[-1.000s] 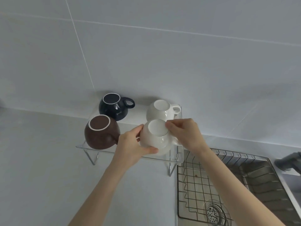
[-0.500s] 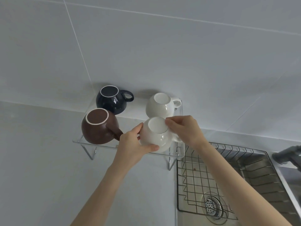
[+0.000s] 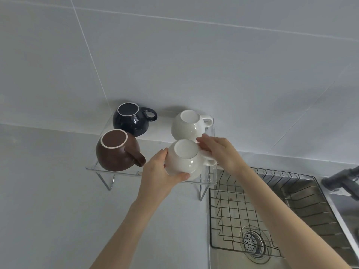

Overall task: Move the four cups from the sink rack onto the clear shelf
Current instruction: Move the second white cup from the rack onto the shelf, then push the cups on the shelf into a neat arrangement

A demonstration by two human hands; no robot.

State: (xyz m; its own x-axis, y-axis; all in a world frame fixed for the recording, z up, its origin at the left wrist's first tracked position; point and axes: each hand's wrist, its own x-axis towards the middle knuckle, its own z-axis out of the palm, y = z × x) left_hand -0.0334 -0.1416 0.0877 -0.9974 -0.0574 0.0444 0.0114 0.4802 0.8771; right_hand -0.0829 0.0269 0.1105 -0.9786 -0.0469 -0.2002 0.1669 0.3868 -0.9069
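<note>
Head view: left hand [image 3: 157, 176] and right hand [image 3: 219, 150] are both gripping an upside-down white cup [image 3: 184, 161] at the clear shelf's [image 3: 116, 172] near right corner, beside the brown cup [image 3: 116, 152].

A home kitchen: steel sink [image 3: 303, 193] with wire rack [image 3: 233, 214], faucet [image 3: 342, 181], tiled wall [image 3: 194, 65], countertop [image 3: 48, 210].

Four round cups upside down on the clear shelf [image 3: 116, 171], navy cup [image 3: 130, 121] far left, brown cup [image 3: 116, 154] near left, white cup [image 3: 187, 125] far right, second white cup [image 3: 184, 162] near right, sink rack [image 3: 242, 206] bare
</note>
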